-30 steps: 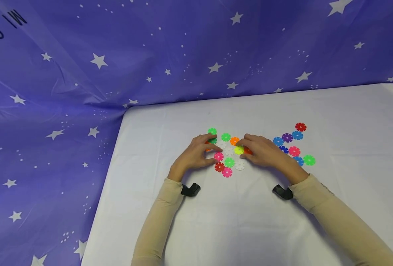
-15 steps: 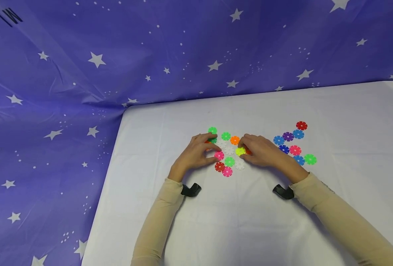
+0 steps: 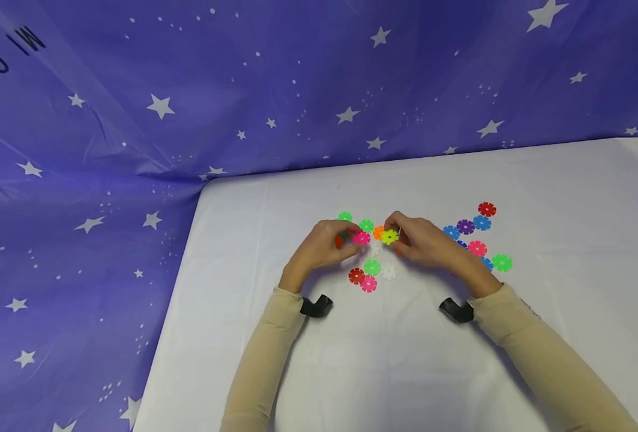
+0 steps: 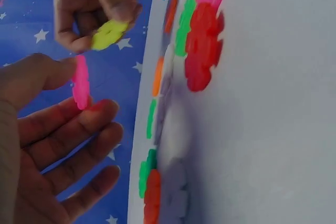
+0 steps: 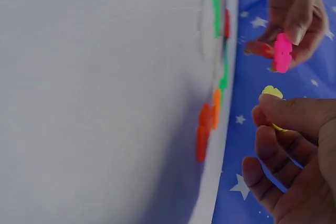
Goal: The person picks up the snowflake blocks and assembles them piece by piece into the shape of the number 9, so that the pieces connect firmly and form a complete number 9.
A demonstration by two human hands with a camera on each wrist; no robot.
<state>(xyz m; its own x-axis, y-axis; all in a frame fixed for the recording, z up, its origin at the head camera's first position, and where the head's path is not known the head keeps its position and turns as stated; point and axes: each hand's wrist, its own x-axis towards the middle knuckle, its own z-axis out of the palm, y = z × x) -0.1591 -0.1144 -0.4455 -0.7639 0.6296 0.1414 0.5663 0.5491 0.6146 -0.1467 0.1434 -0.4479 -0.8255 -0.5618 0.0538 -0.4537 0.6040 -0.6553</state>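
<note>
Between thumb and forefinger, my left hand (image 3: 324, 245) pinches a pink notched disc (image 3: 361, 238), raised above the table. Its other fingers spread loosely, as the left wrist view shows. My right hand (image 3: 425, 241) pinches a yellow notched disc (image 3: 389, 236), also lifted. The pink disc (image 5: 283, 53) and the yellow disc (image 4: 109, 34) face each other with a small gap between them. Beneath and around the hands lie loose discs: a green one (image 3: 372, 267), a dark red one (image 3: 356, 276), another pink one (image 3: 368, 284) and a white one (image 3: 389, 273).
A second group of discs lies right of my right hand, among them a purple one (image 3: 465, 227), a red one (image 3: 487, 209) and a green one (image 3: 502, 263). A white cloth covers the table (image 3: 383, 366). Behind it hangs a purple star-printed curtain (image 3: 297, 78).
Both hands have risen from the table. The pink disc has come up in the left hand and the yellow disc in the right; a second ago both discs were down among the others.
</note>
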